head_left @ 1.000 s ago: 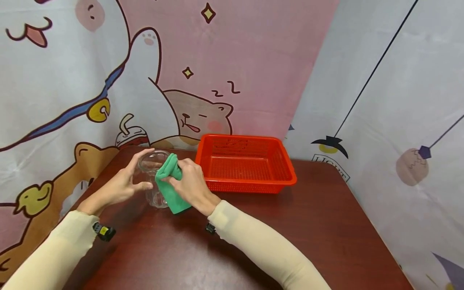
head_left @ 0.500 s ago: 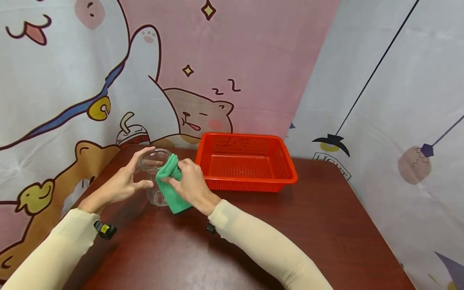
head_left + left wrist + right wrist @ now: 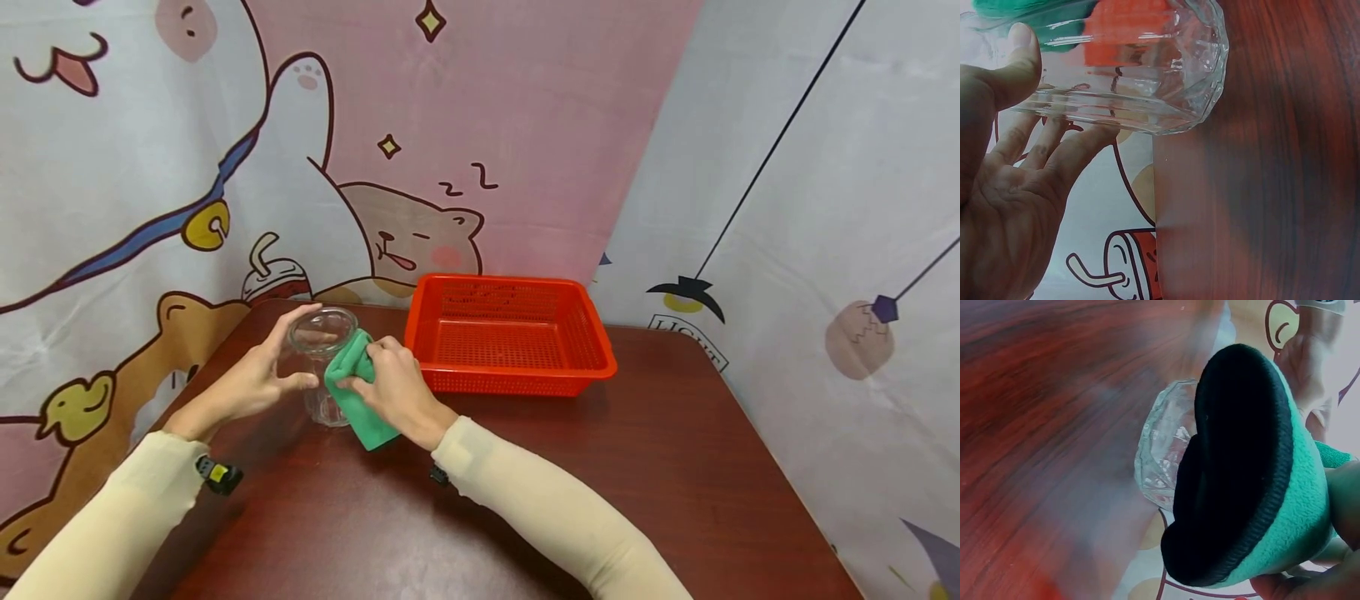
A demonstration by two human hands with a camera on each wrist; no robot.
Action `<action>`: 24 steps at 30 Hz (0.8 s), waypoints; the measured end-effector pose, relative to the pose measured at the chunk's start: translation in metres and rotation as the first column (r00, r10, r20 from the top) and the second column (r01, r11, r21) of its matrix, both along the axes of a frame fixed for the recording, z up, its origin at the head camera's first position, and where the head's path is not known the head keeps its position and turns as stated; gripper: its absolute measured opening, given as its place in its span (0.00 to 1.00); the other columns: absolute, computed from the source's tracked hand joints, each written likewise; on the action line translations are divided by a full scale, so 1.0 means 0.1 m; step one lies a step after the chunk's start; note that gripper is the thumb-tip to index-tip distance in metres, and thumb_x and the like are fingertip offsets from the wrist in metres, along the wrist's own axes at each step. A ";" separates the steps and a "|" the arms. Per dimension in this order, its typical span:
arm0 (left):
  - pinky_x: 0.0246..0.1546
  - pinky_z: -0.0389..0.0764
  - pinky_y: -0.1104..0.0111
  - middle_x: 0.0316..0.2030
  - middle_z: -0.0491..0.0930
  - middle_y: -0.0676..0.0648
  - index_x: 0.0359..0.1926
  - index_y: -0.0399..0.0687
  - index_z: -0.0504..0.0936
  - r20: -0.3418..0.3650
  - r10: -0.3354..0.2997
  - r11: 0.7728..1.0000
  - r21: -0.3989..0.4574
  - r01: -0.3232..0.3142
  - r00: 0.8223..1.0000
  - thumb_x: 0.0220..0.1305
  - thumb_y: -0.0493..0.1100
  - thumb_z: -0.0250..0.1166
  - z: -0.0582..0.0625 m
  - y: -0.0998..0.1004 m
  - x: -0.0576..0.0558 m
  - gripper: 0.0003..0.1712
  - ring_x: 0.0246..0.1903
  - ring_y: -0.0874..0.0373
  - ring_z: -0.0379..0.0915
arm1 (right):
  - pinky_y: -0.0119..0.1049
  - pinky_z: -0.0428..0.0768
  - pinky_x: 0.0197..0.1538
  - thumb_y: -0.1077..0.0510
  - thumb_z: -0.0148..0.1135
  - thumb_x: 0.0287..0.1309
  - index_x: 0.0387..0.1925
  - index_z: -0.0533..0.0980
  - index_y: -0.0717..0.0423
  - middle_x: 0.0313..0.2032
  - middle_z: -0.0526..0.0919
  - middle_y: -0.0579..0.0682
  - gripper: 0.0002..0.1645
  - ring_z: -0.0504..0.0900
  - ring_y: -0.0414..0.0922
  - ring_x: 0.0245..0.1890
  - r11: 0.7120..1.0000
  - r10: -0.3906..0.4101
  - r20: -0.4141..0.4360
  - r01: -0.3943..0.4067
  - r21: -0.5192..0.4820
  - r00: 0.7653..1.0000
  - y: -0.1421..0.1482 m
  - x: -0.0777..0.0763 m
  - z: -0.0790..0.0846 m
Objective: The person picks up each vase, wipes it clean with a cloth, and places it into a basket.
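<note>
A clear glass jar (image 3: 324, 406) with a round open rim stands roughly upright at the left of the table in the head view. My left hand (image 3: 251, 381) holds it from the left, thumb in front and fingers behind; the left wrist view shows the thumb along the glass (image 3: 1141, 81). Against the jar's right side is a folded green cloth (image 3: 369, 422), pinched by my right hand (image 3: 402, 385) between thumb and fingers. The cloth hides part of the jar's side. In the right wrist view, the folded cloth (image 3: 1307, 500) bulges in front of the jar, showing its dark inner fold.
A red perforated plastic basket (image 3: 517, 383) sits behind and to the right of the hands. The dark reddish wooden table (image 3: 600, 467) extends to the front and right. Cartoon-printed curtains (image 3: 525, 125) close off the back and both sides.
My right hand and the cloth have shifted slightly down along the jar's side, uncovering more of its rim. My left hand stays in place on the jar.
</note>
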State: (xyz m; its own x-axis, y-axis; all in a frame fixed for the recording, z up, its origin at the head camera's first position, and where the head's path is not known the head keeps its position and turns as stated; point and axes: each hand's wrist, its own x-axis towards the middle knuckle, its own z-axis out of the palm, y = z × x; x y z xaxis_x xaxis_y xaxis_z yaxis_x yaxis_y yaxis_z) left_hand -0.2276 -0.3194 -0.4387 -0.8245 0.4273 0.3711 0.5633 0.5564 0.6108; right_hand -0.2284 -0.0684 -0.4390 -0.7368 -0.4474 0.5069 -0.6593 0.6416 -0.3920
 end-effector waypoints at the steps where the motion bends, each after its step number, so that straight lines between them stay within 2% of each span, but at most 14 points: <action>1: 0.52 0.73 0.55 0.60 0.72 0.55 0.76 0.63 0.42 0.002 -0.001 1.000 0.003 0.001 1.000 0.51 0.38 0.75 0.00 0.00 0.00 0.62 0.59 0.56 0.70 | 0.28 0.79 0.40 0.37 0.72 0.48 0.42 0.80 0.54 0.40 0.79 0.49 0.29 0.79 0.42 0.37 1.000 0.002 -0.001 -0.002 0.014 1.000 0.00 0.00 -0.01; 8: 0.50 0.73 0.47 0.61 0.72 0.49 0.76 0.63 0.41 0.034 -0.070 0.996 0.059 0.068 0.997 0.53 0.34 0.72 -0.01 0.00 0.01 0.62 0.59 0.54 0.70 | 0.26 0.76 0.33 0.37 0.71 0.49 0.35 0.79 0.53 0.32 0.77 0.47 0.25 0.76 0.38 0.30 0.995 0.009 -0.009 -0.008 0.099 1.000 0.03 0.02 -0.09; 17: 0.53 0.72 0.56 0.59 0.73 0.57 0.76 0.66 0.42 0.032 0.019 1.000 0.002 -0.019 0.999 0.52 0.37 0.75 0.01 0.01 0.02 0.62 0.58 0.59 0.71 | 0.25 0.72 0.26 0.37 0.71 0.50 0.31 0.79 0.53 0.24 0.70 0.44 0.24 0.70 0.36 0.25 0.986 0.012 0.006 -0.013 0.167 1.000 0.06 0.02 -0.20; 20: 0.51 0.73 0.55 0.59 0.73 0.58 0.76 0.66 0.42 0.040 0.034 0.999 -0.006 -0.034 0.999 0.52 0.39 0.75 0.01 0.00 0.03 0.62 0.57 0.60 0.71 | 0.24 0.71 0.25 0.37 0.71 0.50 0.29 0.78 0.53 0.24 0.69 0.44 0.24 0.69 0.36 0.25 0.982 0.009 0.026 -0.013 0.187 1.000 0.07 0.02 -0.24; 24: 0.50 0.73 0.49 0.59 0.73 0.57 0.76 0.68 0.42 0.060 0.050 0.999 -0.004 -0.050 0.997 0.54 0.43 0.74 0.00 0.00 0.03 0.60 0.56 0.56 0.72 | 0.26 0.71 0.25 0.36 0.70 0.50 0.28 0.77 0.52 0.23 0.69 0.44 0.24 0.69 0.37 0.24 0.976 -0.004 0.043 -0.006 0.219 0.999 0.08 0.02 -0.29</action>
